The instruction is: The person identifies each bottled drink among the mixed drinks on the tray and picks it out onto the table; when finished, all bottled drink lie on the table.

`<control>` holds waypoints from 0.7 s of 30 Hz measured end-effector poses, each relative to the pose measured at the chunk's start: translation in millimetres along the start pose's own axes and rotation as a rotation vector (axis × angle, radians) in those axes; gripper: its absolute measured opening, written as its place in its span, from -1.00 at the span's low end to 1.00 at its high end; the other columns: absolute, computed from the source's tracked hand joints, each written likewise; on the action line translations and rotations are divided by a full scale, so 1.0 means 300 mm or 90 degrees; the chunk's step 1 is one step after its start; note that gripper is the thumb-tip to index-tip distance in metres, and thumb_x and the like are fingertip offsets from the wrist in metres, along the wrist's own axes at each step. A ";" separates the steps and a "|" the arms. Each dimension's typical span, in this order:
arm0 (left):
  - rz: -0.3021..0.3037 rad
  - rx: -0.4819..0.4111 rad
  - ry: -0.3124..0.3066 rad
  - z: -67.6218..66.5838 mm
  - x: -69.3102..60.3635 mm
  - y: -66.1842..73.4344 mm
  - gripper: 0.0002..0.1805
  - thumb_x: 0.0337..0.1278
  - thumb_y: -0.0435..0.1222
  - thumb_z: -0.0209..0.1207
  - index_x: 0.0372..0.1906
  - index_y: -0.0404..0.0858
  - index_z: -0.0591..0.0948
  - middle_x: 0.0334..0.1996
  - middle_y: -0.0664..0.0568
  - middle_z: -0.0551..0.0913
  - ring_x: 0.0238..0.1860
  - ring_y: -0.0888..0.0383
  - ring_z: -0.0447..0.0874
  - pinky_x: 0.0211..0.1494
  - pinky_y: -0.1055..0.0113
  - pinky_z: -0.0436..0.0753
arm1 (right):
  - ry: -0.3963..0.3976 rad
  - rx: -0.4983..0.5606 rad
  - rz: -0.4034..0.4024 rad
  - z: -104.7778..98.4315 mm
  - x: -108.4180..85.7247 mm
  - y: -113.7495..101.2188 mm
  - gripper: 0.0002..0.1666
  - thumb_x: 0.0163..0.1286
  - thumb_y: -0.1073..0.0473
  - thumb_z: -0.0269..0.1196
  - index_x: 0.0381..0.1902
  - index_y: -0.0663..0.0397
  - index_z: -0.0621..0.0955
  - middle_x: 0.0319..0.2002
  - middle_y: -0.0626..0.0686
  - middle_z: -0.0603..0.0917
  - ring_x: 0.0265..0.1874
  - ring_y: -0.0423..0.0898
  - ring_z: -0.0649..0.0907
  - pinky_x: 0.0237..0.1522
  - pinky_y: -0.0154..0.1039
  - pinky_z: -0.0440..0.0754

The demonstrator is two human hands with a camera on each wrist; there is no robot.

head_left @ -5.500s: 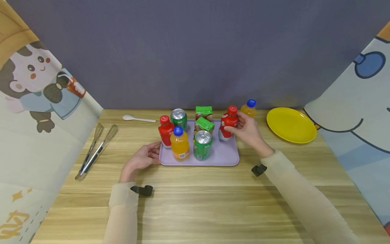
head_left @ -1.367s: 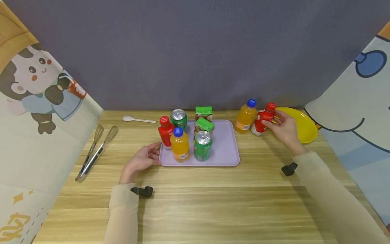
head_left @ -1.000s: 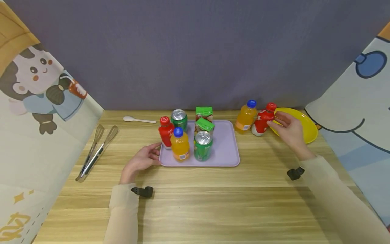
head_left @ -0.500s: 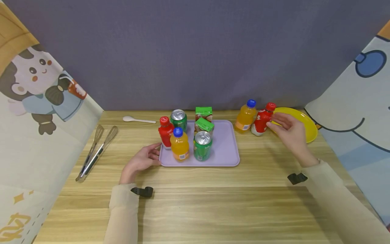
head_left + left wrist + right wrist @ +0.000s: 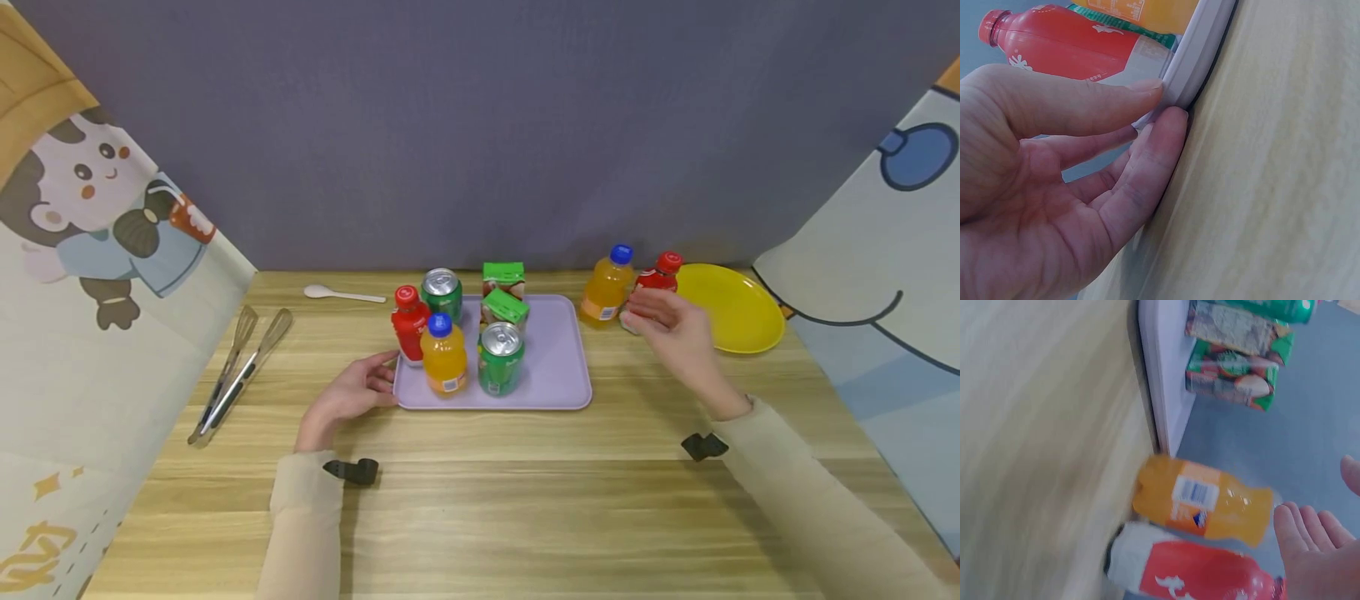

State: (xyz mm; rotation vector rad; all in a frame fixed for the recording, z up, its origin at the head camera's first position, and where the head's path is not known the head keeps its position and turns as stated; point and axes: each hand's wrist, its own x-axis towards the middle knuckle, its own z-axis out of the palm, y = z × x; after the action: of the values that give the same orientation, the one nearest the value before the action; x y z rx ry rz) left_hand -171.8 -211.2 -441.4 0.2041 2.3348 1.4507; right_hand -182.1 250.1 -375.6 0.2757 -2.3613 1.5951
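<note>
My left hand point(image 5: 356, 388) holds the left edge of a lilac tray point(image 5: 551, 375), thumb and fingertips at its rim in the left wrist view. On the tray stand a red bottle point(image 5: 409, 327), an orange juice bottle point(image 5: 444, 362), two green drink cans point(image 5: 499, 367) point(image 5: 441, 292) and two green-topped juice boxes point(image 5: 504, 307) point(image 5: 503, 273). Right of it, another orange juice bottle point(image 5: 606, 290) and a second red bottle point(image 5: 1191, 565) stand side by side on the table. My right hand point(image 5: 675, 342), fingers extended and holding nothing, is before that red bottle, partly covering it in the head view.
A yellow plate point(image 5: 731, 308) lies at the back right, behind the right hand. A white spoon point(image 5: 345, 294) lies at the back left, and metal tongs point(image 5: 238, 375) lie farther left. A grey panel point(image 5: 480, 142) rises behind the wooden table point(image 5: 480, 500).
The right hand carried the second red bottle off the tray, set it beside the orange bottle and let go. It has since moved left across it. The left hand stays at the tray.
</note>
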 end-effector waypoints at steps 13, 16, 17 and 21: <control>-0.002 -0.006 0.002 0.003 0.000 0.001 -0.15 -0.05 -0.60 0.28 0.41 -0.40 0.20 -0.07 -0.26 0.50 -0.19 -0.04 0.55 -0.10 0.27 0.61 | -0.047 0.047 -0.040 0.111 -0.027 -0.087 -0.58 0.20 0.43 0.32 0.01 0.50 0.52 -0.07 0.37 0.61 -0.11 0.06 0.65 -0.11 -0.39 0.57; 0.000 -0.006 0.002 0.003 0.003 -0.002 -0.15 -0.06 -0.61 0.28 0.41 -0.41 0.20 -0.08 -0.25 0.50 -0.20 -0.04 0.55 -0.11 0.27 0.62 | -0.060 0.059 -0.047 0.138 -0.030 -0.108 -0.57 0.18 0.46 0.32 0.02 0.50 0.51 -0.06 0.39 0.60 -0.09 0.16 0.63 -0.10 -0.36 0.58; -0.002 -0.005 0.002 0.003 0.002 -0.003 -0.15 -0.06 -0.61 0.28 0.41 -0.40 0.20 -0.08 -0.25 0.50 -0.20 -0.04 0.55 -0.11 0.27 0.62 | -0.066 0.065 -0.048 0.148 -0.031 -0.116 -0.56 0.18 0.46 0.32 0.03 0.49 0.51 -0.06 0.39 0.60 -0.09 0.17 0.63 -0.10 -0.34 0.58; -0.004 -0.006 0.004 0.002 -0.001 0.001 -0.15 -0.07 -0.62 0.28 0.41 -0.40 0.20 -0.08 -0.25 0.50 -0.20 -0.04 0.55 -0.11 0.26 0.62 | -0.093 0.089 -0.050 0.189 -0.036 -0.157 -0.54 0.17 0.46 0.32 0.04 0.50 0.50 -0.04 0.38 0.59 -0.05 0.32 0.57 -0.07 -0.27 0.59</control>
State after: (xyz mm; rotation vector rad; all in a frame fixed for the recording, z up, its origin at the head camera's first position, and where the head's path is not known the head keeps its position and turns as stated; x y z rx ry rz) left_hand -171.3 -210.5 -441.4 0.1891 2.3306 1.4609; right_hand -164.2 179.8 -357.9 0.5242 -2.3137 1.7599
